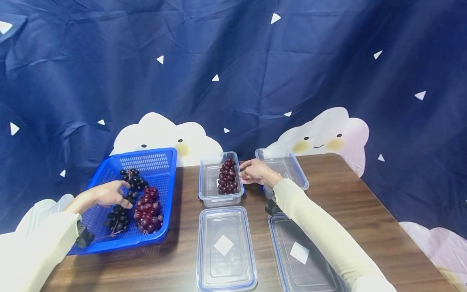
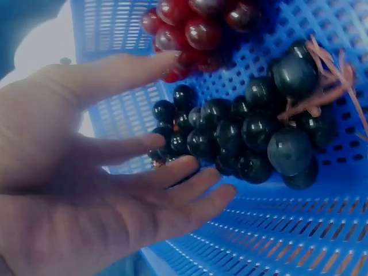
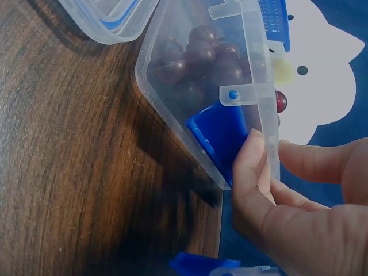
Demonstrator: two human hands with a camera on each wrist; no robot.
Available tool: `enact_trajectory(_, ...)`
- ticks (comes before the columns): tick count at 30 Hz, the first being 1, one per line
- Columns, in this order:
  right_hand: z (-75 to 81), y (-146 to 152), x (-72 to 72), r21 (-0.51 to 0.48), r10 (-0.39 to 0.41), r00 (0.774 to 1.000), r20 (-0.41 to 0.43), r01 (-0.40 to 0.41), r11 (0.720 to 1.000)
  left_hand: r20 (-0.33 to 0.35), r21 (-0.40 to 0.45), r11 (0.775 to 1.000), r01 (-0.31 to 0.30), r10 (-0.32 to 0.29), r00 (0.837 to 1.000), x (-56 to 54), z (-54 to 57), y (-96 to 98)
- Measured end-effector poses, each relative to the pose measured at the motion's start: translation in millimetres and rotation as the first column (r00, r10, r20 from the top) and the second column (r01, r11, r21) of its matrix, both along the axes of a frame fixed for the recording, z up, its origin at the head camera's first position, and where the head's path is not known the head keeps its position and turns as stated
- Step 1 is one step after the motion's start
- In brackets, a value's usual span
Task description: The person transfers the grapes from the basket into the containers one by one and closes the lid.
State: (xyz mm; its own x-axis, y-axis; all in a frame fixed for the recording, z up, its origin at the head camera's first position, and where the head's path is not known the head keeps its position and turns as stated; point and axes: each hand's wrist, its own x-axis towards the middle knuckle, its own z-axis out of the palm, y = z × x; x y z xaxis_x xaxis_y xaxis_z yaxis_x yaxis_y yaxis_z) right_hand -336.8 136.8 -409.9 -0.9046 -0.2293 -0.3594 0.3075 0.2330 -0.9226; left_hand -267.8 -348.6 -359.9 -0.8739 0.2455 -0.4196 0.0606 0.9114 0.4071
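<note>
In the head view a blue basket (image 1: pixel 169 178) holds black grape bunches (image 1: pixel 118 219) and a red grape bunch (image 1: pixel 148 211). Over the black grapes hovers my left hand (image 1: pixel 107 194), fingers spread and holding nothing. Up close in the left wrist view, its fingertips (image 2: pixel 221 195) lie beside the black bunch (image 2: pixel 241 135), and whether they touch is unclear. My right hand (image 1: pixel 255 172) pinches the side rim of a clear plastic container (image 1: pixel 211 198) between thumb and fingers. Inside this container lies a dark red grape bunch (image 1: pixel 228 176). One blue side latch (image 3: pixel 221 135) hangs beneath the rim.
A second clear container (image 1: pixel 299 170) stands right of the first, behind my right hand. Two clear lids with blue seals, the left lid (image 1: pixel 228 267) and the right lid (image 1: pixel 303 275), lie on the wooden table (image 1: pixel 350 194) nearer me. A blue curtain (image 1: pixel 233 61) hangs behind.
</note>
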Motion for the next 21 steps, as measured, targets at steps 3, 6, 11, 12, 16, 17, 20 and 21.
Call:
enact_trajectory(3,0.0,1,0.7,-0.004,0.004,1.000,0.013,-0.004,1.000,0.068,0.020,0.998,-0.055,0.053,0.996,-1.7,-2.5,-5.0)
enact_trajectory(6,-0.1,1,1.3,-0.008,0.004,1.000,0.011,-0.004,1.000,0.119,0.014,0.995,-0.096,0.094,0.988,-3.9,-5.2,-9.7)
enact_trajectory(11,-0.7,3,2.3,0.004,-0.009,1.000,0.018,0.008,1.000,0.205,0.011,0.992,-0.128,0.123,0.971,-8.3,-14.5,-16.6)
enact_trajectory(12,-1.2,4,2.3,0.008,-0.008,1.000,0.021,0.008,1.000,0.216,0.017,0.991,-0.136,0.129,0.968,-8.9,-16.9,-17.6)
enact_trajectory(16,-1.0,3,2.5,0.015,-0.002,1.000,0.022,0.001,1.000,0.232,0.038,0.985,-0.167,0.154,0.960,-10.5,-24.7,-20.9)
enact_trajectory(17,-0.5,3,2.2,0.012,0.000,1.000,0.020,0.000,1.000,0.234,0.039,0.984,-0.173,0.159,0.959,-10.9,-26.1,-21.3)
enact_trajectory(20,1.7,2,1.7,0.009,0.004,1.000,0.019,-0.004,1.000,0.227,0.021,0.984,-0.178,0.169,0.959,-12.3,-28.8,-21.5)
enact_trajectory(21,2.5,2,1.8,0.010,0.001,1.000,0.021,-0.002,1.000,0.224,0.012,0.984,-0.175,0.168,0.960,-13.0,-29.5,-21.2)
